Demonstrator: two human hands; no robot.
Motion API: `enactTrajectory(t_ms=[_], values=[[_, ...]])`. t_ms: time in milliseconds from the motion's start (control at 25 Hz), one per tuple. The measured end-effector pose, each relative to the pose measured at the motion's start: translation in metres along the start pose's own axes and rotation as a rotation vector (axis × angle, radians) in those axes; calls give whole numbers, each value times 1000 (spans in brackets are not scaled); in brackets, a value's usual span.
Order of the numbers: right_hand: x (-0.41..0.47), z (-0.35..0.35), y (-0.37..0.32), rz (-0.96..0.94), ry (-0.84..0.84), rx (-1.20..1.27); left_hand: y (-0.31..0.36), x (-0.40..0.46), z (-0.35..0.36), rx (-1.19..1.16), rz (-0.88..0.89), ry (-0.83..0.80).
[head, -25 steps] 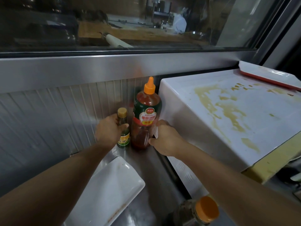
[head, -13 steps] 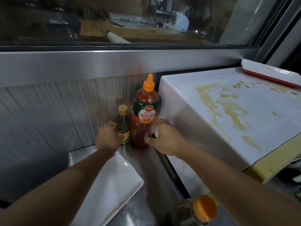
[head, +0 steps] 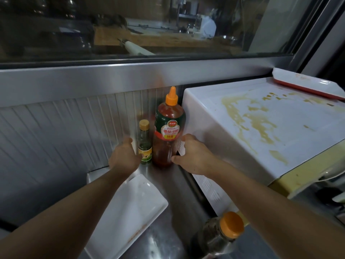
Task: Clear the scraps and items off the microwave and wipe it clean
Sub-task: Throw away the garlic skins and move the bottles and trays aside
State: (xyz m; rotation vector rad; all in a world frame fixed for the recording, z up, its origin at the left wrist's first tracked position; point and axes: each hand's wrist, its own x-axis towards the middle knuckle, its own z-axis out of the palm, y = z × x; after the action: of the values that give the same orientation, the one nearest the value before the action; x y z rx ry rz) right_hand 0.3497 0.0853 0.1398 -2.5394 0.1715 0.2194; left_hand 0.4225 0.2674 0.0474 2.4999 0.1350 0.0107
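Observation:
The white microwave [head: 214, 116] stands at the right, its top smeared with yellow-brown stains [head: 257, 120]. A white tray with a red rim [head: 306, 86] lies on its far right corner. A tall ketchup bottle [head: 169, 126] with an orange nozzle stands on the steel counter against the microwave's left side. My right hand [head: 192, 156] grips its lower part, thumb in front and fingers between bottle and microwave. Left of the ketchup stands a small green bottle [head: 144, 141] with a gold cap. My left hand [head: 124, 156] is beside it with loose fingers, its thumb at the label.
A white rectangular plate [head: 130, 212] lies on the counter under my left forearm. A dark jar with an orange lid [head: 222, 234] stands near the front, below my right arm. A ribbed metal wall and a window ledge [head: 112, 79] close off the back.
My left hand has let go of the small green bottle and slid down and left of it. The right hand stays on the ketchup bottle, which has not moved.

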Motion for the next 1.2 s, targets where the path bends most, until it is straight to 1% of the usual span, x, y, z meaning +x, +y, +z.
enactTrajectory(t_ms=[280, 400, 600, 760, 960, 1120, 1200], values=[[-56, -30, -32, -71, 75, -147, 35, -39, -89, 205, 165, -114], [-89, -45, -43, -79, 99, -174, 55, -67, -119, 214, 234, -141], [-145, -68, -49, -53, 155, -222, 82, -114, -146, 216, 372, -154], [-182, -78, -37, -23, 203, -248, 97, -142, -142, 252, 489, -191], [-224, -85, -7, 44, 254, -220, 109, -181, -116, 193, 508, -291], [-245, -86, 23, 78, 229, -199, 112, -208, -84, 205, 518, -367], [-251, -87, 41, 82, 211, -168, 114, -220, -68, 205, 484, -386]])
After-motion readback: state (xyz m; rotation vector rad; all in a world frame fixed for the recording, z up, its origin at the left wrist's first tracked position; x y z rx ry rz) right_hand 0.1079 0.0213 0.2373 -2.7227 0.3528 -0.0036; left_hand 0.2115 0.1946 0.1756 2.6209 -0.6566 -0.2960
